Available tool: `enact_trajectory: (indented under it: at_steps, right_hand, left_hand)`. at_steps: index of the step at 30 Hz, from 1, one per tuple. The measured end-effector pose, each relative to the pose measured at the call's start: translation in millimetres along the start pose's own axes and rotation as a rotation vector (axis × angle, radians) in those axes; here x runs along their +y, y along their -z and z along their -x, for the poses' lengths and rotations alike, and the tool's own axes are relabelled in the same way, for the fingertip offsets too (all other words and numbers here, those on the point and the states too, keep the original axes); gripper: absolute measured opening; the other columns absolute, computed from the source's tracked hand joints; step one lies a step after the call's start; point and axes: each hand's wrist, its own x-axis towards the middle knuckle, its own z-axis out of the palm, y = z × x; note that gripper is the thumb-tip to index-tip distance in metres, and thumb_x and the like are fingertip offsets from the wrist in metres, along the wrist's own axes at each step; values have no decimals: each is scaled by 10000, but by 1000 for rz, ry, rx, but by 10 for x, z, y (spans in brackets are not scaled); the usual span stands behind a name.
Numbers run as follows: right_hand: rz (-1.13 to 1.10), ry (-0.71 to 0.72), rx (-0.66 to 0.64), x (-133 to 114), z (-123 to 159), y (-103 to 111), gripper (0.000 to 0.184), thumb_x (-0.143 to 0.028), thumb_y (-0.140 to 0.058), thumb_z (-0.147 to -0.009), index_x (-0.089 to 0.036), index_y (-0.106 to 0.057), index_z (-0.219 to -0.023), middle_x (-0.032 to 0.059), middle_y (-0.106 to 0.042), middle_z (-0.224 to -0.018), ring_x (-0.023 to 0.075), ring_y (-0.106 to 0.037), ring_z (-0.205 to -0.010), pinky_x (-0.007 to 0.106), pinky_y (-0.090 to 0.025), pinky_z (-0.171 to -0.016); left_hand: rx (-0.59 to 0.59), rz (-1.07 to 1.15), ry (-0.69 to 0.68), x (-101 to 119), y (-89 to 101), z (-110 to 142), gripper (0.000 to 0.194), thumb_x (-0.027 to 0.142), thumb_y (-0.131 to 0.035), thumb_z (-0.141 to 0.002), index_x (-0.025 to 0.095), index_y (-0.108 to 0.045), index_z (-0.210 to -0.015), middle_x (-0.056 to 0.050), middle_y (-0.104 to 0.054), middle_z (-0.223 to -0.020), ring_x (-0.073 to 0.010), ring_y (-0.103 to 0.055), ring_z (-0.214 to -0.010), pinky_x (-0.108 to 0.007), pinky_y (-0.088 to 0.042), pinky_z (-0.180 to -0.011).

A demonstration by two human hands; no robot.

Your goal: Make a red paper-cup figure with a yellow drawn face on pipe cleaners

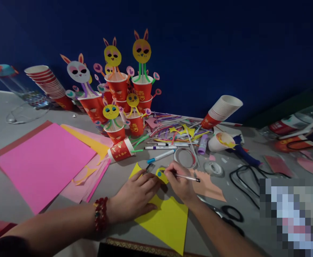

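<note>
My right hand [180, 182] grips a clear-barrelled pen [187, 176], its tip at a small yellow paper circle [161, 175] that has a blue spot on it. My left hand [136, 196] lies palm down, fingers stretched out and thumb apart, the fingertips resting at the circle's left edge. Beneath both hands spreads a yellow paper sheet [169, 221] with round pieces cut from its edge. A dark pen cap [149, 167] is just beyond the left fingers. Black-handled scissors [231, 213] lie right of my right wrist, partly hidden by the forearm.
Red paper cups with rabbit-faced figures [116, 87] stand at the back. Pink sheets [44, 160] lie left. Pipe cleaners [167, 128], markers [161, 156], tape rolls [213, 168], a stack of cups [223, 110] and a black cable [244, 182] occupy the back and right.
</note>
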Motion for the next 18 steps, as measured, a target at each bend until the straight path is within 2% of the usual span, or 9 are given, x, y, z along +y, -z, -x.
enact_trajectory:
  at_steps: [18]
  right_hand:
    - [30,-25,-44,-25,-3,16,206,-204,-512,-859,-230,-504,-655,-41,-503,-573,134,-477,-536,254,-356,-539]
  left_hand:
    - [-29,8,3,-4,5,12,657,577,-597,-916,164,-474,-1412,-103,-576,-1361,-307,-463,-1312,-512,-243,-1194]
